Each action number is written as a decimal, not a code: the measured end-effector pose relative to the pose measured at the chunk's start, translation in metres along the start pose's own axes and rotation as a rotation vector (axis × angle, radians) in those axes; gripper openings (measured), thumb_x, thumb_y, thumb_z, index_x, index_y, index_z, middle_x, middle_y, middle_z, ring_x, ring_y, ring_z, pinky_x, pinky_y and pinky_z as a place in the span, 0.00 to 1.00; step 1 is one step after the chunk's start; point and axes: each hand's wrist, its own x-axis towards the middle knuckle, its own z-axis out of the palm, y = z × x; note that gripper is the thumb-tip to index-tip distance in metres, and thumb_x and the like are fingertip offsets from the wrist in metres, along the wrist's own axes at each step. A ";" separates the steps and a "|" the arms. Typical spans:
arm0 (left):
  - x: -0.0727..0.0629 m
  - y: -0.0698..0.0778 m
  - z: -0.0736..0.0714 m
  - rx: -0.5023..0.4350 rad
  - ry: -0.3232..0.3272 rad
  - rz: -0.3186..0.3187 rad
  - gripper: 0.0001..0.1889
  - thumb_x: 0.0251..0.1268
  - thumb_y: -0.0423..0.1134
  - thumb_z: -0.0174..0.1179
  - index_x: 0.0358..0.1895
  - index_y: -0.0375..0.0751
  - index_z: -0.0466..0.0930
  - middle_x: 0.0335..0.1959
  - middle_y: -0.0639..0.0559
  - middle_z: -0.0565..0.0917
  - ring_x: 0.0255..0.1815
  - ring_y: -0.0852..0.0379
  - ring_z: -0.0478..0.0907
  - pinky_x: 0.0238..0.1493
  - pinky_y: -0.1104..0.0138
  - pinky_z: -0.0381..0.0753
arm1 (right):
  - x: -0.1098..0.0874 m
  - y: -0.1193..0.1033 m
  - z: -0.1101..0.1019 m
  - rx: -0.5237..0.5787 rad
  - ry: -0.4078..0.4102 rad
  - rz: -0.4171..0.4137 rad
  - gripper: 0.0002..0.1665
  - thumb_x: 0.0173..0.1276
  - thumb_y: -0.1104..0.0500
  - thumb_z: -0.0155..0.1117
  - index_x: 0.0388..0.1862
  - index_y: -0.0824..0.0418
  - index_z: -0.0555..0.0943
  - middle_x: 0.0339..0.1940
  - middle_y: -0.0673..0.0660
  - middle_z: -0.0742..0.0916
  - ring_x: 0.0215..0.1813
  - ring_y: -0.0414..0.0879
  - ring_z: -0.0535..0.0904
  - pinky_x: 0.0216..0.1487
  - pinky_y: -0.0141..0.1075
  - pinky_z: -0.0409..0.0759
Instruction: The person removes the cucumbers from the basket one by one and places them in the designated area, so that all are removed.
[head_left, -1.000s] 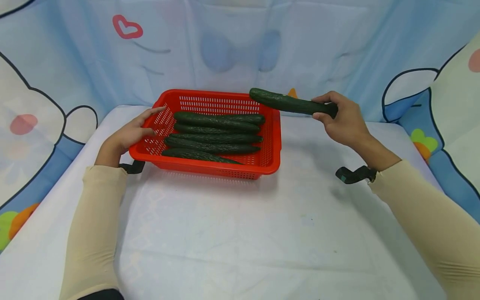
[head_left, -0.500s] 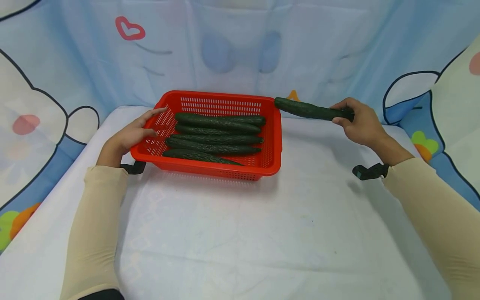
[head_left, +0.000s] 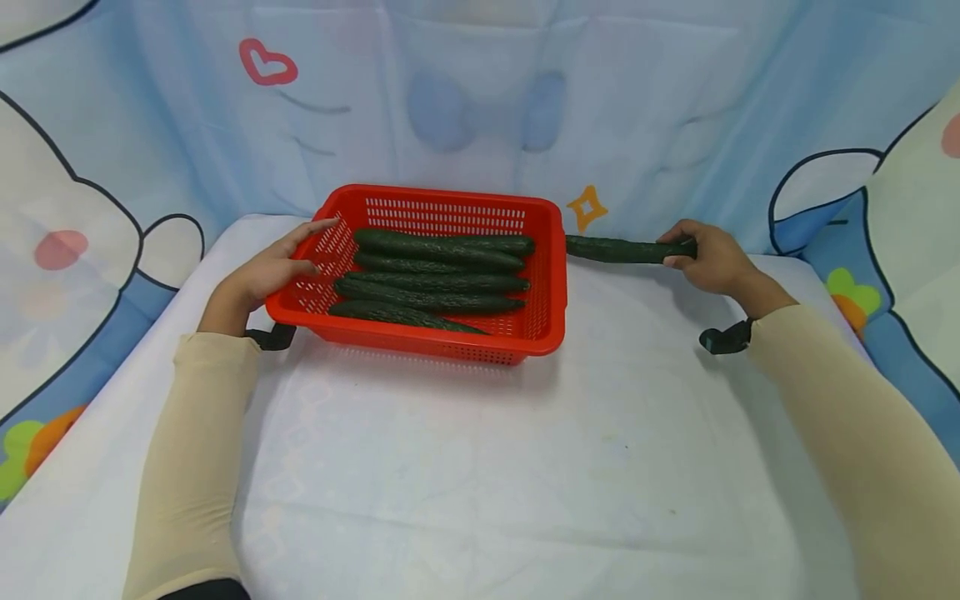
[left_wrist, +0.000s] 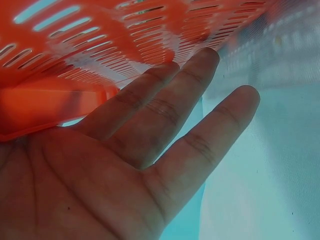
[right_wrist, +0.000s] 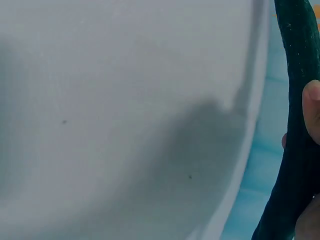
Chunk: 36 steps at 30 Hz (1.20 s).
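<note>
A red slotted plastic basket (head_left: 420, 337) holds several dark green cucumbers (head_left: 442, 281), lying side by side. My left hand (head_left: 272, 268) grips the basket's left rim, thumb over the edge; in the left wrist view, straight fingers (left_wrist: 200, 142) extend along the outside of the slotted wall. To the right of the basket, my right hand (head_left: 708, 257) holds one more cucumber (head_left: 618, 250) by its right end, between thumb and fingers. That cucumber lies roughly level, its left end at the basket's right rim. The right wrist view shows the held cucumber (right_wrist: 300, 55) at its right edge.
A white cloth covers the table (head_left: 480, 467). Behind it hangs a light blue patterned curtain (head_left: 480, 108), close behind the basket and the held cucumber. Dark straps with small devices sit at both wrists.
My right hand has carried the cucumber right and away from above the basket's rim, then lowered it toward the tabletop. The left hand and basket keep their places.
</note>
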 end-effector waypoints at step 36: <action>0.001 -0.001 -0.001 -0.008 0.000 -0.012 0.37 0.74 0.33 0.44 0.77 0.75 0.46 0.76 0.43 0.57 0.53 0.47 0.77 0.45 0.64 0.86 | 0.013 -0.008 0.008 -0.132 -0.178 0.007 0.36 0.70 0.49 0.62 0.69 0.68 0.69 0.66 0.76 0.72 0.67 0.72 0.66 0.65 0.66 0.66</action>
